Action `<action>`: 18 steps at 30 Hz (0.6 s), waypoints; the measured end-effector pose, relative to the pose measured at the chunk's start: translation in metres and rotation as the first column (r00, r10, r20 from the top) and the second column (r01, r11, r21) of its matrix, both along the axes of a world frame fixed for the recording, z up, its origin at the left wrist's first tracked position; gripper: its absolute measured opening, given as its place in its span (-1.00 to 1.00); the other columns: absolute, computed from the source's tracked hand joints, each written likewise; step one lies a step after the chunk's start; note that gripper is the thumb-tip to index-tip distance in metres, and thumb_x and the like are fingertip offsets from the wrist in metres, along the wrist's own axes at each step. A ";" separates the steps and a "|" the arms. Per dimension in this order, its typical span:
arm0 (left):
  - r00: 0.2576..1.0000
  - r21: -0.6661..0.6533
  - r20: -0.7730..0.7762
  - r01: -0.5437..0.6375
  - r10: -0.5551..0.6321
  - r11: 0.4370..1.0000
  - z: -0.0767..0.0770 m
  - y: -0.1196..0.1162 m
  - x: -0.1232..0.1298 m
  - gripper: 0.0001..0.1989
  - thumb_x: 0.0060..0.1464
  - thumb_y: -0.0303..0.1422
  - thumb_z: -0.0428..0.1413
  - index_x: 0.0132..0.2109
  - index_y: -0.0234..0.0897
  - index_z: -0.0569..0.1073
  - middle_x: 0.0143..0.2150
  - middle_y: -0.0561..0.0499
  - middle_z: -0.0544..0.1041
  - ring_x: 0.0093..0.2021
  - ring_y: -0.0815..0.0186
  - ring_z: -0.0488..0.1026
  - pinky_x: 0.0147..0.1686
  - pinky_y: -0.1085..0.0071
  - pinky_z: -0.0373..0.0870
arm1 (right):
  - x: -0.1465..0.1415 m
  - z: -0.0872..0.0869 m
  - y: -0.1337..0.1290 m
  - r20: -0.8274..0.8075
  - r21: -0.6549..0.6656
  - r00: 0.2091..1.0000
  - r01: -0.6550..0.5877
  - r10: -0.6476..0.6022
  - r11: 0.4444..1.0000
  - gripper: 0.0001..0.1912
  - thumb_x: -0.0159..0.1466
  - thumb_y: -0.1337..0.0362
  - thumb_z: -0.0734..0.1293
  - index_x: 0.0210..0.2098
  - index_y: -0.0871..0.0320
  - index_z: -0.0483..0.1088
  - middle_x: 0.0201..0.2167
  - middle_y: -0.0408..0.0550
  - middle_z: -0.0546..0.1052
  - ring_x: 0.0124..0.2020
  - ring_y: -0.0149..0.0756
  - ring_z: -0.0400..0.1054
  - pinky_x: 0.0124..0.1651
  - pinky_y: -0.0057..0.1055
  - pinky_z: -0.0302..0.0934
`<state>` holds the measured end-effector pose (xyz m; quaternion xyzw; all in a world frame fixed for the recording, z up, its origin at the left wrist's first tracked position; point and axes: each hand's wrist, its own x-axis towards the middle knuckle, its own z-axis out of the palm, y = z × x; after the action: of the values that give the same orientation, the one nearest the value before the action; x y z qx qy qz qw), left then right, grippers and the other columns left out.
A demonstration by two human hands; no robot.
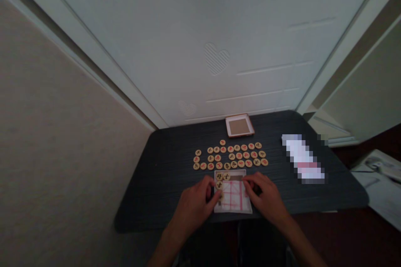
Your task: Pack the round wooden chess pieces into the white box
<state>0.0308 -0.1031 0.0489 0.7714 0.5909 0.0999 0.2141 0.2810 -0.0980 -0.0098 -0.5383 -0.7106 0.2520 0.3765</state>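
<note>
A shallow white box (249,212) lies at the table's near edge. Inside it are a folded white paper sheet (232,196) with red grid lines and several round wooden Chinese chess pieces (219,176) along the left and top. My left hand (196,200) is closed around the box's left wall, its thumb reaching over a chess piece in the lower left, which it partly covers. At the right wall my right hand (265,194) is closed in a pinch, fingertips at the paper's upper right corner. Several more pieces (239,155), marked red or black, lie in rows beyond the box.
An open box lid (239,126) with a brown inside lies at the back of the dark table (163,167), by a white panel with hearts (216,59). A blurred-out white and red item (302,158) lies on the right. A wall (62,133) stands at left.
</note>
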 end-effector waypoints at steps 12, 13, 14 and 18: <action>0.970 0.094 0.240 -0.073 0.049 0.993 -0.041 -0.008 -0.008 -0.91 0.28 -0.28 0.00 -0.11 -0.10 0.36 -0.39 0.10 0.59 -0.37 0.27 0.56 -0.39 0.38 0.35 | -0.047 0.029 -0.030 0.128 -0.060 0.974 -0.179 0.185 0.982 -0.79 0.27 0.42 0.36 -0.14 0.03 0.49 -0.17 -0.08 0.57 -0.06 -0.11 0.40 0.05 -0.16 0.20; 0.968 0.098 0.247 -0.068 0.042 0.993 -0.042 -0.009 -0.009 -0.91 0.28 -0.30 -0.01 -0.11 -0.10 0.36 -0.38 0.09 0.59 -0.36 0.26 0.57 -0.37 0.37 0.36 | -0.053 0.027 -0.030 0.129 -0.079 0.974 -0.177 0.186 0.981 -0.77 0.26 0.44 0.36 -0.14 0.03 0.49 -0.15 -0.08 0.57 -0.05 -0.12 0.41 0.05 -0.17 0.20; 0.967 0.096 0.254 -0.060 0.034 0.994 -0.043 -0.009 -0.010 -0.91 0.28 -0.32 -0.01 -0.10 -0.10 0.36 -0.37 0.08 0.60 -0.34 0.25 0.58 -0.35 0.36 0.37 | -0.057 0.024 -0.030 0.125 -0.094 0.975 -0.170 0.182 0.981 -0.76 0.26 0.46 0.35 -0.14 0.03 0.49 -0.15 -0.08 0.58 -0.04 -0.12 0.41 0.06 -0.18 0.20; 0.959 0.089 0.284 -0.026 0.000 0.996 -0.045 -0.009 -0.014 -0.90 0.25 -0.34 -0.01 -0.10 -0.09 0.36 -0.33 0.07 0.62 -0.29 0.24 0.59 -0.32 0.34 0.40 | -0.065 0.013 -0.022 0.136 -0.139 0.976 -0.154 0.173 0.978 -0.76 0.22 0.48 0.37 -0.18 0.04 0.50 -0.13 -0.09 0.58 -0.04 -0.14 0.42 0.06 -0.21 0.21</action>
<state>0.0169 -0.1121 0.0040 0.7541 0.5539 0.2382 0.2603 0.2165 -0.1198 0.0034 -0.5180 -0.7608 0.2866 0.2660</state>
